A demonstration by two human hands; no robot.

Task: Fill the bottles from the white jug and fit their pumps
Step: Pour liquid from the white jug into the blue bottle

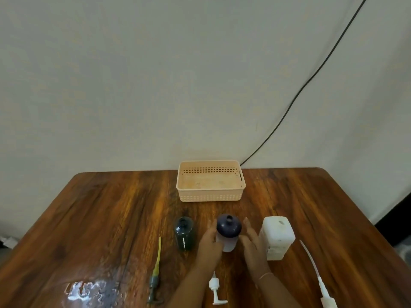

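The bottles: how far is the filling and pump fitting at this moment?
Nothing looks done yet. Both the green bottle and the dark-topped bottle stand open without pumps. In hand: the left hand and right hand flank the dark-topped bottle. Left: pouring from the white jug, then fitting the pumps; the yellow-tubed pump and two white pumps lie on the table.

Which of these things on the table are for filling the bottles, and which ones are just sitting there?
For the job: white jug, dark-topped bottle, green bottle, grey pump, two white pumps.

Just there: basket, black cable.
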